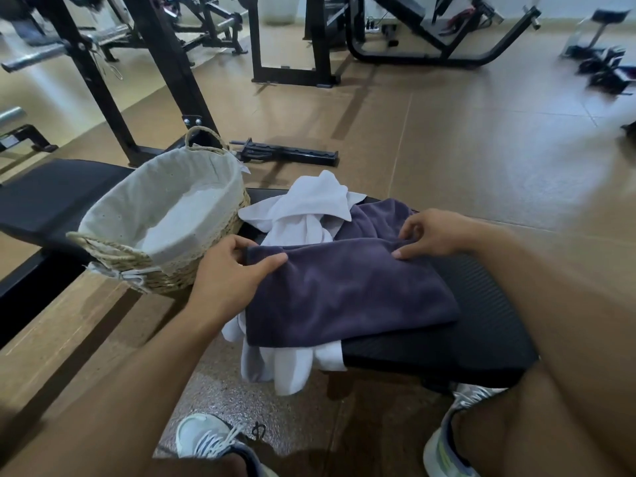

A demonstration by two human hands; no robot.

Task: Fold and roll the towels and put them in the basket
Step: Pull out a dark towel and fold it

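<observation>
2 hands pinching purple towel (347, 290) far corners, left grip (230, 270), right grip (433, 235), basket (206, 215) beside.

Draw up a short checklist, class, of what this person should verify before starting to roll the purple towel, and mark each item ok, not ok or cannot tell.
1. Both hands hold the purple towel: ok. The left hand pinches its far left corner, the right hand its far right edge.
2. Towel folded flat: cannot tell. The near part lies smooth, but more purple cloth bunches behind the right hand.
3. Nothing under the towel: not ok. A white towel lies beneath it and hangs off the bench.
4. Basket has room: ok. Only its white lining shows inside.
5. Basket near: ok, it stands just left of the left hand.
</observation>
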